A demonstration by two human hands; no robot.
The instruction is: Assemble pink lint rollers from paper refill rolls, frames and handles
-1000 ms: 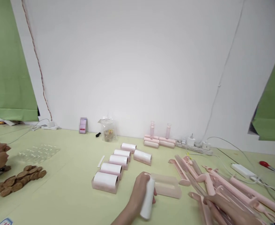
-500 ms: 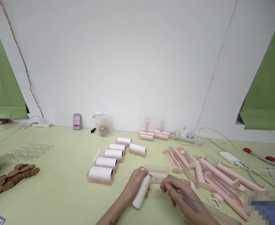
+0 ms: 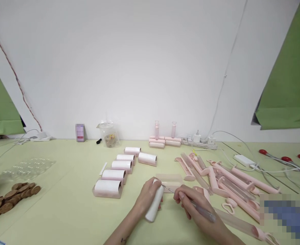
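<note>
My left hand [image 3: 147, 194] is wrapped round a white lint-roller refill [image 3: 155, 207], held tilted above the table. In my right hand [image 3: 194, 203] is a slim tool with a thin metal shaft and a translucent handle [image 3: 204, 213]; its exact kind I cannot make out. The shaft's tip meets the upper end of the roll, near my left thumb. Just behind the roll lies a clear plastic cover [image 3: 170, 180]. To the left, several white rolls [image 3: 108, 186] sit in clear pinkish covers.
Pink roller handles and clear tubes [image 3: 221, 183] are heaped on the right, near white cables and a power strip [image 3: 201, 144]. Pink assembled pieces [image 3: 157, 142] stand by the wall. Brown discs [image 3: 12, 199] and bubble wrap [image 3: 28, 168] lie left. Red-handled tools [image 3: 286, 159] are far right.
The whole view has shifted slightly, with things appearing a little further left and higher. Both hands keep the same grips, and the tool tip stays at the roll's end.
</note>
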